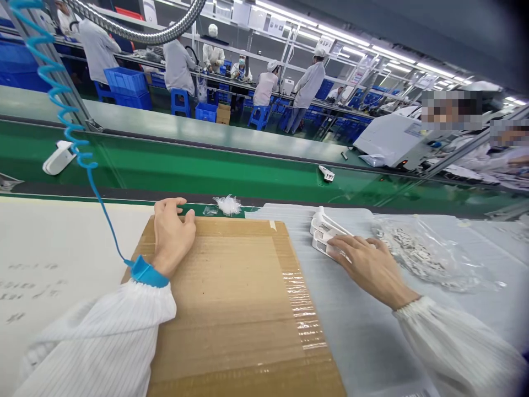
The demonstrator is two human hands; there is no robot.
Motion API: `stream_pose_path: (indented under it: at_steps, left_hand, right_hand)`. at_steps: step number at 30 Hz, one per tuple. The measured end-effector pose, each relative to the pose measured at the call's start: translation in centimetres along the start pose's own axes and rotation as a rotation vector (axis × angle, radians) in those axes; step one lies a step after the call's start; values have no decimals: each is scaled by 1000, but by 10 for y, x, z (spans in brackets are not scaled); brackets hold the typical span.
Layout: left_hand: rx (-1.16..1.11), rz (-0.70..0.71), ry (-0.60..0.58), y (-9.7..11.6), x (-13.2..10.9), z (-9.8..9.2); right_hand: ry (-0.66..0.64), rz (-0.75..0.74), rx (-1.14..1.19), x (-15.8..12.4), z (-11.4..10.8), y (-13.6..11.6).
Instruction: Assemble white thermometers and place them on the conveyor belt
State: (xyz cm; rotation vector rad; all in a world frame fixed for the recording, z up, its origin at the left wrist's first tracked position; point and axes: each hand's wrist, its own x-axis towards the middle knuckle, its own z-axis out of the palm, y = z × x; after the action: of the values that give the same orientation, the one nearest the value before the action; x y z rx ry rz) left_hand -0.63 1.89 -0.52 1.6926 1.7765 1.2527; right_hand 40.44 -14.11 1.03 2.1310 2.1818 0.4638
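My left hand point(172, 234) rests at the far left corner of a flat brown cardboard box point(231, 298), its fingers loosely bent and apart, with nothing seen in them. A blue wrist strap point(147, 272) with a coiled cord circles that wrist. To the right of the cardboard, my right hand point(367, 264) has its thumb and fingers on a white plastic part point(324, 242), one of a small group of similar frame-like pieces lying together. Its other fingertips are partly hidden behind the hand. A clear bag point(421, 253) of small grey-white parts lies just right of this hand.
Crumpled clear plastic scraps point(228, 204) lie beyond the cardboard. On the green conveyor belt point(206, 165) are a white device point(60, 158) at left and a white piece point(326, 173) farther right. A white machine point(392, 135) stands at back right. Several people work across the aisle.
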Motion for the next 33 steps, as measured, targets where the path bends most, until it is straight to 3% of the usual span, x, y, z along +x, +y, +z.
stream_pose_path:
  at_steps: [6, 15, 24, 33]
  left_hand:
    - [1, 0, -5, 0, 1, 1]
    - [3, -1, -7, 1, 0, 0]
    - [-10, 5, 4, -2, 1, 1]
    - [-5, -4, -18, 1, 0, -1]
  right_hand:
    - [47, 58, 17, 1, 3, 10]
    - [-41, 19, 12, 7, 16, 28]
    - [-165, 40, -66, 23, 3, 24]
    - [-123, -107, -252, 21, -1, 17]
